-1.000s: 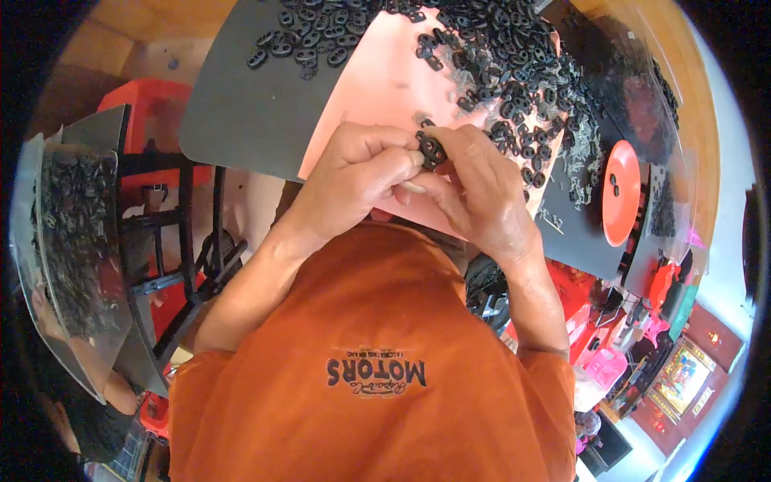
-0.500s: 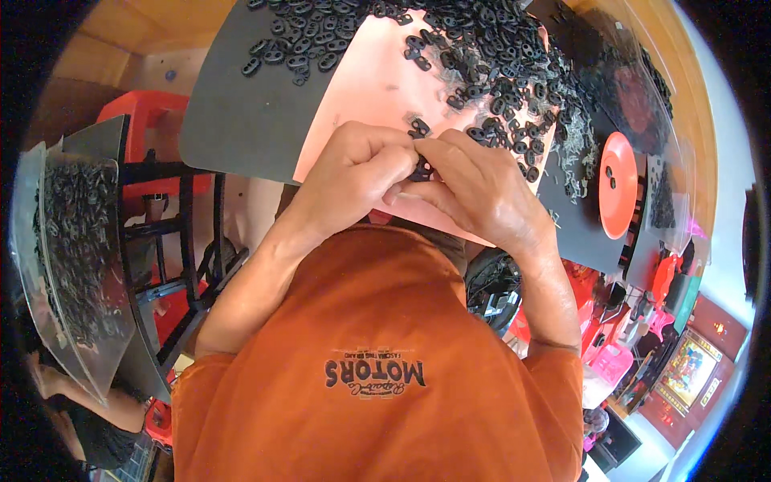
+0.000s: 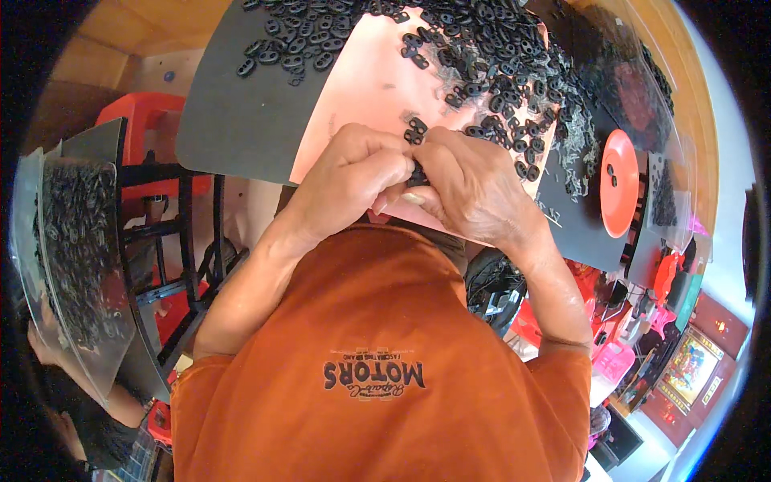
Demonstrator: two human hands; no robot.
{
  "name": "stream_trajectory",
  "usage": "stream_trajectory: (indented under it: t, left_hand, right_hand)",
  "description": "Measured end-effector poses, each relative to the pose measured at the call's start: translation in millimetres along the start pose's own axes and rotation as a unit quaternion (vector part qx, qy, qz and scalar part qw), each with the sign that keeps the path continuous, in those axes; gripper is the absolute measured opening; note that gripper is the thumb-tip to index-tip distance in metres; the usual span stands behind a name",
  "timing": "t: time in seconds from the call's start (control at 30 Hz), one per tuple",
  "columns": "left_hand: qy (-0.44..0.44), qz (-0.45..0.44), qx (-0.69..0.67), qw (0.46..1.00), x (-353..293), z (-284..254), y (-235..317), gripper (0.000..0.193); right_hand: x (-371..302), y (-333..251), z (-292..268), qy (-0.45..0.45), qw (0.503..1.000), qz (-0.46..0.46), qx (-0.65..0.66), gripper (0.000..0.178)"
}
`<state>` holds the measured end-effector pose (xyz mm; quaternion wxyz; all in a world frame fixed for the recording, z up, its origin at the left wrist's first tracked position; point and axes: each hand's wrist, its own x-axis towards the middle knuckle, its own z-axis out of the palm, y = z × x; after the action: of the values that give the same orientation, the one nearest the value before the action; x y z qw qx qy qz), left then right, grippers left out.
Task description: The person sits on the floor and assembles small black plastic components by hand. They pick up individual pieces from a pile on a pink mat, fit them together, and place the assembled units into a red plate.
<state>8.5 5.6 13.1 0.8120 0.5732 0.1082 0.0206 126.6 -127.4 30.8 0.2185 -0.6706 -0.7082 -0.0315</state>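
My left hand and my right hand meet over the near edge of a pink sheet. Both are closed, fingertips pinched round a small black plastic piece, which they mostly hide. Just beyond the knuckles, a few black two-holed plastic pieces lie on the sheet. A large heap of similar black pieces covers its far and right parts, with small clear plastic bits mixed in. More black pieces are spread on the dark tabletop at the far left.
An orange-red oval plate with a small dark piece on it stands at the right. Clear bits are strewn nearby. At left are a red stool, a black metal frame and a clear tray of black pieces. Another person's arm shows lower left.
My right hand has turned slightly, its thumb now showing more below the held piece. The black pieces beyond my fingers are more exposed. My left hand has hardly moved.
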Motion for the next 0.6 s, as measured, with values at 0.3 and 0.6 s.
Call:
stream_trajectory:
  t: [0.3,0.6]
  left_hand:
    - [-0.020,0.032,0.103,0.994,4.8,-2.7,-6.9,0.027]
    - [-0.009,0.025,0.077,0.997,3.9,-2.1,-5.9,0.028]
  right_hand:
    - [-0.1,1.5,-1.2,-0.053,0.997,0.004,0.047,0.037]
    - [-1.0,4.4,3.9,-0.023,0.997,-0.008,0.070,0.037]
